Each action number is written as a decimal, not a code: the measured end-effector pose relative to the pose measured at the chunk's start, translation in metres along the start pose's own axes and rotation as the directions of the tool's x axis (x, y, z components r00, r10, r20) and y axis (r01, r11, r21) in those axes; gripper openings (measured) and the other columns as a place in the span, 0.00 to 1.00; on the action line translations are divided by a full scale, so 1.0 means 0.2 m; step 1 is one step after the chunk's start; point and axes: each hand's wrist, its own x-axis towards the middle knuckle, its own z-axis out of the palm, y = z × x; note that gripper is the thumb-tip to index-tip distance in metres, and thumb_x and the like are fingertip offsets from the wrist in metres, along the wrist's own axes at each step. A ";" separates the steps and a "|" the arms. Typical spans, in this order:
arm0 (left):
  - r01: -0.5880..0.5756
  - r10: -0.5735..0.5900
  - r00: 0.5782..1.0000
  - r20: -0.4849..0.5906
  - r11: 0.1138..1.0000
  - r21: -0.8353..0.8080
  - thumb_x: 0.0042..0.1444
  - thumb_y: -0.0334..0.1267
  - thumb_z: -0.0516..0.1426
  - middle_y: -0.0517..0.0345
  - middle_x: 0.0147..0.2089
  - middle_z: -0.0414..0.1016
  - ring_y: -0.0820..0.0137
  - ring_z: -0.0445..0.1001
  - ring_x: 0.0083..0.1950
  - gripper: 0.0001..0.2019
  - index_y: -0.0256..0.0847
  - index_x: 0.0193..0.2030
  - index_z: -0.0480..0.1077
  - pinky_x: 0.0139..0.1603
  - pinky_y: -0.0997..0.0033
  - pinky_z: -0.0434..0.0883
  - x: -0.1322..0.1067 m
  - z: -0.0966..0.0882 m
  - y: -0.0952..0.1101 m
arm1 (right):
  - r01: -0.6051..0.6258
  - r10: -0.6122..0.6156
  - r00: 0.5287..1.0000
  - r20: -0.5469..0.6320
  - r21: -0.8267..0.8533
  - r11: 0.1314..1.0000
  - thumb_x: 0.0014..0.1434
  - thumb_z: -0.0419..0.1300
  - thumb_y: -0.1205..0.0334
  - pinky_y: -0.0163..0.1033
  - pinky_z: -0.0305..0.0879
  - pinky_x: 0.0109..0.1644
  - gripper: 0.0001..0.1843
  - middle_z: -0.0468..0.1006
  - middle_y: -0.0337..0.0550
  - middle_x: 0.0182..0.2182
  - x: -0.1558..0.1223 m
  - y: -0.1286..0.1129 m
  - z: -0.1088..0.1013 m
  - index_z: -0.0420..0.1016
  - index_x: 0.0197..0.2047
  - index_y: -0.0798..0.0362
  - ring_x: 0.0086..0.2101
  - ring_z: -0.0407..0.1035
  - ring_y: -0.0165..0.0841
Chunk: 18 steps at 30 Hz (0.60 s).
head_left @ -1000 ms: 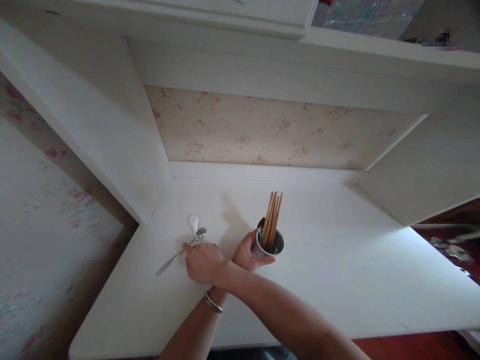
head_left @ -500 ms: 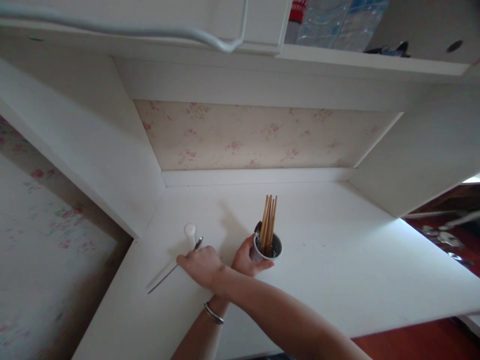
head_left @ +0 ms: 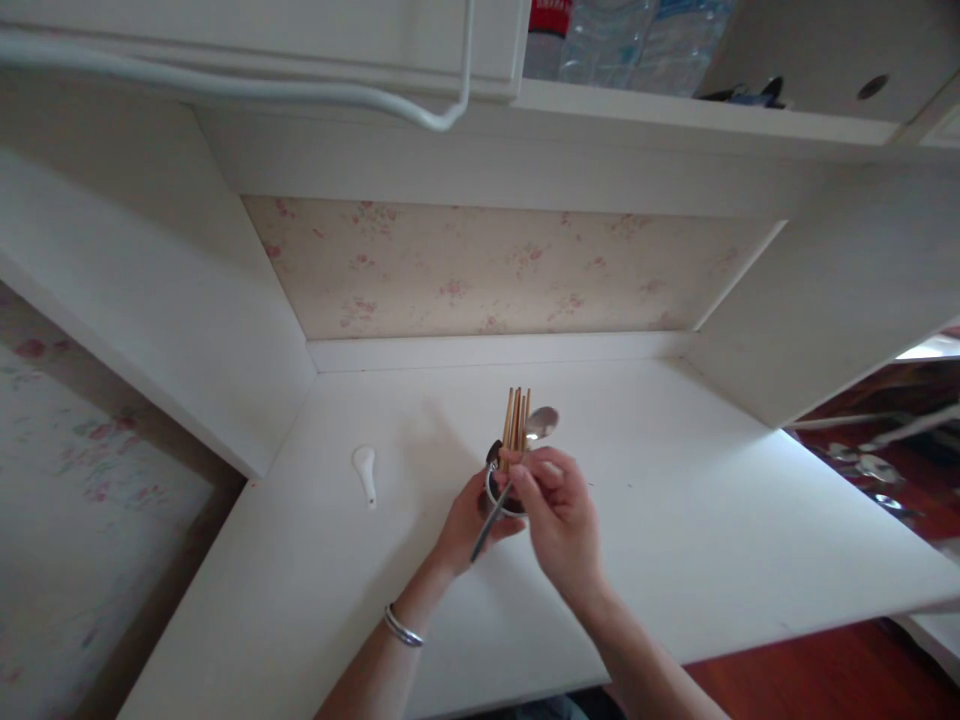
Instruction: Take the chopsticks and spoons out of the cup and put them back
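My left hand (head_left: 463, 522) is closed around a cup (head_left: 492, 492) that holds several wooden chopsticks (head_left: 517, 418) standing upright. A dark spoon-like piece (head_left: 493, 452) also leans out at the cup's left rim. Over the cup's mouth, my right hand (head_left: 556, 510) pinches a metal spoon (head_left: 541, 423) by its handle. The spoon's bowl points up and away, and its handle end slants down across the front of the cup. On the counter to the left lies a white soup spoon (head_left: 364, 470), touched by neither hand.
The white counter (head_left: 697, 500) runs between side panels, with a floral wallpaper strip (head_left: 480, 270) behind. Overhead, a shelf (head_left: 675, 112) bears plastic bottles (head_left: 607, 40), and a white cable (head_left: 300, 92) hangs at the upper left.
My right hand has moved from the left, beside the white soup spoon, over to the cup, carrying the metal spoon. My arms are no longer crossed. The left hand keeps hold of the cup.
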 end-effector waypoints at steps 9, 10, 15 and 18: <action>-0.021 0.030 0.993 0.115 0.996 -0.082 0.41 0.36 0.71 0.49 0.57 0.74 0.55 0.71 0.58 0.33 0.44 0.56 0.69 0.64 0.50 0.63 0.01 0.00 -0.04 | -0.069 0.059 0.960 -0.273 -0.026 0.997 0.54 0.66 0.50 0.51 0.75 0.47 0.26 0.82 0.51 0.42 0.16 0.17 -0.27 0.64 0.52 0.51 0.39 0.79 0.40; -0.019 0.028 0.993 0.111 0.997 -0.076 0.41 0.35 0.71 0.49 0.56 0.74 0.54 0.71 0.58 0.32 0.44 0.56 0.69 0.63 0.50 0.63 0.01 0.00 -0.05 | -0.102 0.082 0.960 -0.268 -0.062 0.993 0.54 0.66 0.49 0.52 0.74 0.47 0.26 0.82 0.52 0.42 0.15 0.20 -0.26 0.66 0.51 0.52 0.40 0.79 0.41; -0.008 0.010 0.997 0.075 0.999 -0.039 0.39 0.35 0.71 0.50 0.54 0.76 0.55 0.73 0.55 0.33 0.41 0.55 0.69 0.60 0.52 0.66 0.01 -0.01 -0.05 | -0.205 0.140 0.964 -0.226 -0.299 0.932 0.58 0.61 0.46 0.48 0.71 0.50 0.20 0.83 0.49 0.42 0.08 0.25 -0.23 0.79 0.44 0.52 0.44 0.76 0.43; 0.004 0.002 0.997 0.081 0.997 -0.074 0.38 0.34 0.71 0.48 0.55 0.75 0.56 0.72 0.56 0.34 0.39 0.56 0.68 0.60 0.55 0.66 0.02 0.00 -0.05 | -0.206 0.136 0.971 -0.198 -0.395 0.895 0.60 0.58 0.45 0.45 0.70 0.48 0.20 0.83 0.45 0.42 0.05 0.25 -0.22 0.81 0.44 0.50 0.44 0.76 0.43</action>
